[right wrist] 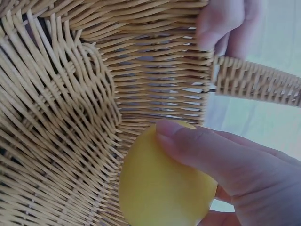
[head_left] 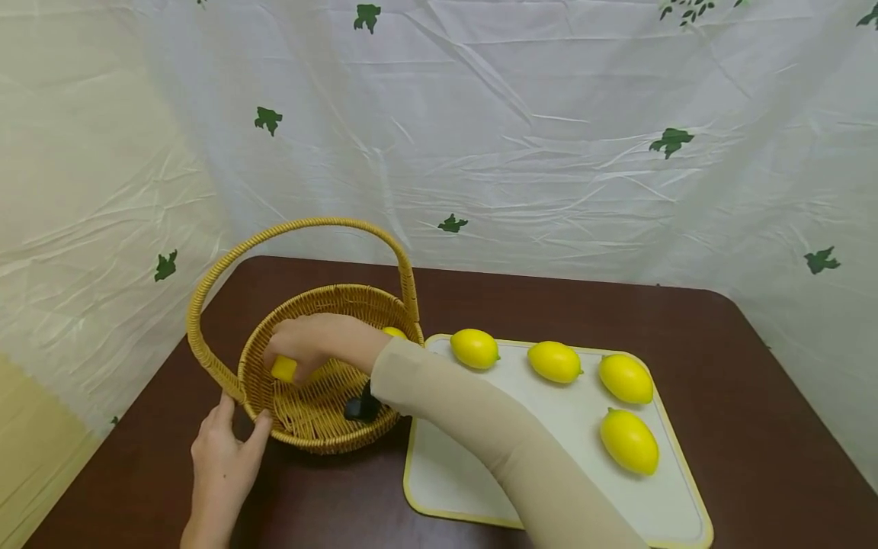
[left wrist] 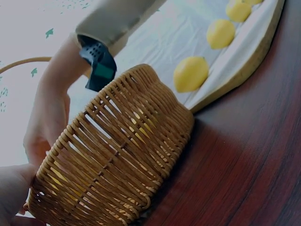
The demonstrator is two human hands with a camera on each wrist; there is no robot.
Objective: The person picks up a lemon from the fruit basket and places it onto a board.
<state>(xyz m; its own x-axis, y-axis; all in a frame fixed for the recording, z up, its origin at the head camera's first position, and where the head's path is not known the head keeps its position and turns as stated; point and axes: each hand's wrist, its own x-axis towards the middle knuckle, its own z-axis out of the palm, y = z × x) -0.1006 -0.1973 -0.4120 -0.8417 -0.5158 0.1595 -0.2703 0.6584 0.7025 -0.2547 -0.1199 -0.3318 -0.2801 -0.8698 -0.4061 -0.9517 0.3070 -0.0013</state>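
A wicker basket [head_left: 302, 415] with a tall arched handle stands at the left of the table. Inside it, near the left wall, my right hand [head_left: 309, 341] holds a yellow lemon [head_left: 283, 370]; the right wrist view has the thumb pressed on top of this lemon [right wrist: 160, 183]. My left hand [head_left: 225, 457] grips the basket's near left rim by the handle's foot, thumb over the edge and fingers outside. Another lemon [head_left: 394, 332] lies in the basket at its far right, partly covered by my right arm.
Right of the basket lies a white tray [head_left: 459, 476] with a yellow edge, bearing several lemons [head_left: 629, 441] along its far and right sides. My right sleeve crosses over it. A black wrist camera [head_left: 362, 406] hangs under my right wrist. A white curtain [head_left: 549, 191] backs the table.
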